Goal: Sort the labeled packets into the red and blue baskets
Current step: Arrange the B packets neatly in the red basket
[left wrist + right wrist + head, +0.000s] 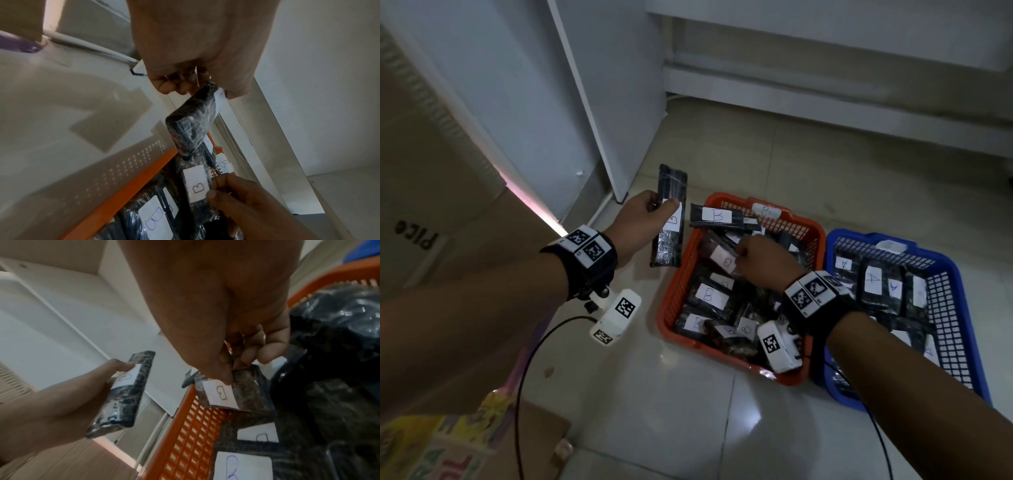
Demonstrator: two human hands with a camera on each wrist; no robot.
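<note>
My left hand (pixel 650 214) grips a long black packet (pixel 670 219) with a white "B" label, held upright just left of the red basket (pixel 674 291). In the left wrist view the same packet (pixel 191 123) hangs below my fingers. My right hand (pixel 760 263) is inside the red basket and pinches a dark packet (pixel 722 258) labelled "B"; the right wrist view shows this packet (pixel 240 395) between thumb and fingers. Several "B" packets fill the red basket. The blue basket (pixel 959 308) to the right holds several packets labelled "A".
The baskets stand side by side on a pale tiled floor (pixel 688 411). A white cabinet panel (pixel 592 102) rises behind on the left, a cardboard box (pixel 431 205) at far left, a colourful mat (pixel 441 445) near my knees. Black cables trail from both wrist cameras.
</note>
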